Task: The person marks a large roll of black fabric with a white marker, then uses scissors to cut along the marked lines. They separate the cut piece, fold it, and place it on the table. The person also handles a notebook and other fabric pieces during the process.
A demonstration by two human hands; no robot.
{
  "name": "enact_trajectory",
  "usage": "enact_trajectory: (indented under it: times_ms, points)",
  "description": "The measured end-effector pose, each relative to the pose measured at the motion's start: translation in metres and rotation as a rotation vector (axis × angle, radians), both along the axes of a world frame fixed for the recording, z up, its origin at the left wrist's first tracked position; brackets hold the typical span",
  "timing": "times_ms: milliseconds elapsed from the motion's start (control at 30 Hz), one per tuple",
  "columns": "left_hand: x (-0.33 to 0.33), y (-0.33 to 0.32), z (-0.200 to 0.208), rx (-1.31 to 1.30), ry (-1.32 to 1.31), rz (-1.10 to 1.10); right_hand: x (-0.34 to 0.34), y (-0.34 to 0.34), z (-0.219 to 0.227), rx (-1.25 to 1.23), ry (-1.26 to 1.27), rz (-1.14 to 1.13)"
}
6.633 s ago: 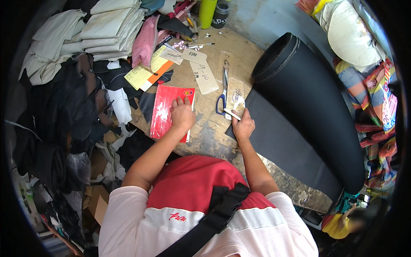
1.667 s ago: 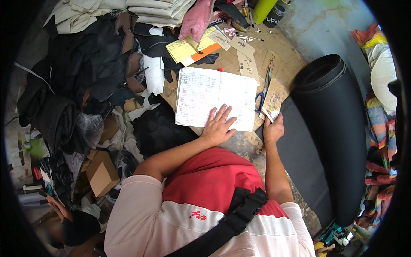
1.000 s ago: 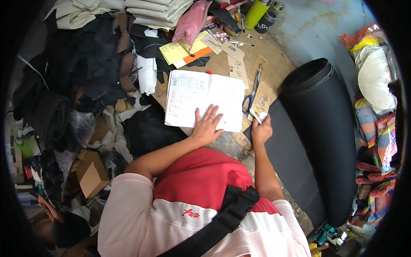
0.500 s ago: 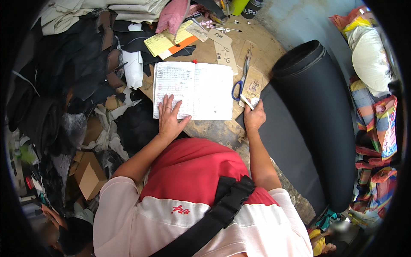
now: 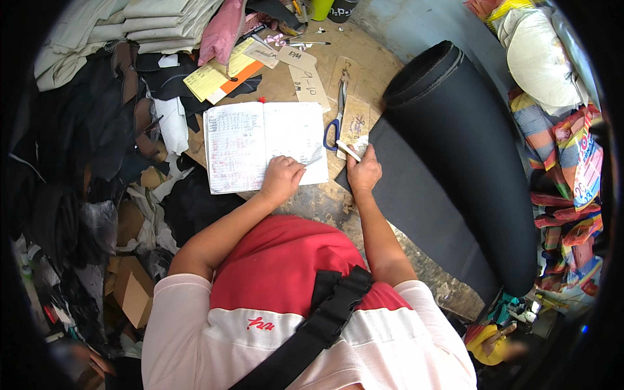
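An open lined notebook (image 5: 235,153) with handwritten entries lies on the worktable. My left hand (image 5: 284,179) rests over the lower part of its right page, fingers curled in; whether they pinch the paper is hidden. To the right of the notebook, my right hand (image 5: 364,173) is closed round a slim white pen-like stick (image 5: 349,151), its end pointing up and left. Just beyond that hand lie blue-handled scissors (image 5: 333,133), blades pointing away, beside a brown card pattern (image 5: 355,120) with writing.
A large black roll of material (image 5: 465,149) leans along the right. Black sheet material (image 5: 422,188) lies beside it. Yellow slips (image 5: 218,75) and card tags (image 5: 309,84) lie beyond the notebook. Dark scraps (image 5: 84,130) crowd the left, with folded pale cloth (image 5: 162,26) behind.
My left hand has slid from the left page to the right page, its spread fingers now curled. The right hand keeps the white stick. The whole view has shifted slightly.
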State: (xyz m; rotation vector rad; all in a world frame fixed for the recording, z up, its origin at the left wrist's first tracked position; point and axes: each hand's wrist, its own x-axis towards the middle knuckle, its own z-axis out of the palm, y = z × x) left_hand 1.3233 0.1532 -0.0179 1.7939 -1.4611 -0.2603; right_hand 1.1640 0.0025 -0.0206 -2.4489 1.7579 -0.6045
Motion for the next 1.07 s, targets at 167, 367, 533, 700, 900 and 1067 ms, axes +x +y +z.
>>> enact_trajectory:
  times_ms: [167,367,533,700,900,1067]
  points:
    - [0.018,0.027,0.012,-0.266,0.988,0.316,0.0,0.0,-0.003,-0.054,0.012,0.013]
    - [0.056,0.094,0.032,-0.155,1.383,0.823,0.0,-0.001,-0.003,-0.066,0.012,0.012]
    - [0.062,0.102,0.04,-0.119,1.538,0.945,0.002,0.0,0.0,-0.018,0.01,-0.002]
    - [0.071,0.096,0.042,-0.212,1.504,0.874,0.002,0.0,-0.001,-0.017,0.011,-0.003]
    - [0.06,0.08,0.045,-0.132,1.451,0.563,0.0,0.0,-0.002,-0.045,0.018,0.009]
    - [0.049,0.056,0.059,-0.088,1.459,0.556,-0.003,0.0,-0.005,-0.061,0.009,0.016]
